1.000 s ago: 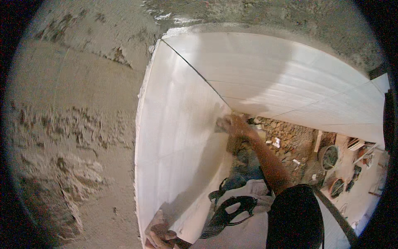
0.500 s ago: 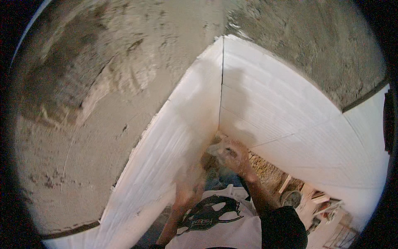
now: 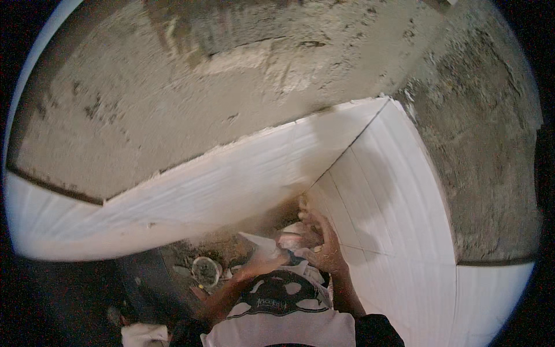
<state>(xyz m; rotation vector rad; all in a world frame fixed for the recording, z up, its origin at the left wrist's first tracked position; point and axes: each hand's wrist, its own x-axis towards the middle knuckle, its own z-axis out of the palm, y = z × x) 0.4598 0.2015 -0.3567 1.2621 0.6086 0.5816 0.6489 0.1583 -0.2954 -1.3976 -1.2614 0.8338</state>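
Note:
In front of my chest, my left hand [image 3: 267, 260] is closed on a pale, flat, pointed piece [image 3: 259, 240] that looks like a trowel blade; its handle is hidden. My right hand [image 3: 325, 246] is close beside it, with curled fingers, next to the lower end of the wall corner. Between the hands is a pinkish-white shape [image 3: 292, 238], too blurred to name. Whether the right fingers grip it cannot be made out. White wall panels [image 3: 243, 168] with thin joints rise on both sides and meet at a dark seam [image 3: 352, 144].
Above the panels runs rough grey cement wall [image 3: 191, 115], patchy and uneven. Below on the left, a round pale bucket [image 3: 206, 272] stands on the littered ground. A white object [image 3: 144, 334] lies near the lower left edge.
My view has turned, so the corner seam now slants to the upper right and the bucket shows on the left. My hands have drawn closer together, and the pale pointed piece has come into sight.

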